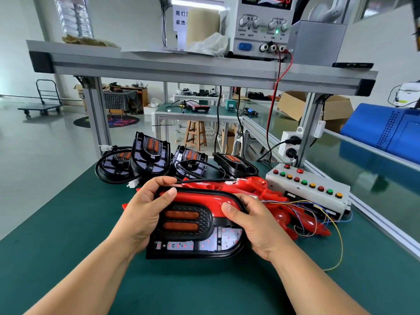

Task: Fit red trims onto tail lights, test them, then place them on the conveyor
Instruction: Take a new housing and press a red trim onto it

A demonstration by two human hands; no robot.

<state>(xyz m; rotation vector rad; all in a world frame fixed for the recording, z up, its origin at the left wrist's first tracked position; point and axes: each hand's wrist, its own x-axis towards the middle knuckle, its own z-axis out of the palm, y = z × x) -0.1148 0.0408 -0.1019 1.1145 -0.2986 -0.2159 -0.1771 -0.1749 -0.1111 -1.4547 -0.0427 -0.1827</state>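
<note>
- Head view: left hand [145,214] and right hand [256,226] grip the tail light [193,244] by its ends, at the middle of the counter [68,223].
- Both press the red trim [204,197] onto its top edge.
- The tail light is probably light, stiff plastic; hold it by the black rim.

Shelf [159,64]: aluminium profile, mounted above the tabletop [68,223]; carries a clear bottle [72,17] (left end) and crumpled white paper [211,45]. Background floor: platform cart [43,103] far left, round dark rug [106,121], wooden stool [196,135] at a second bench [172,113]. Cardboard box [293,104]: right of that bench.
</note>
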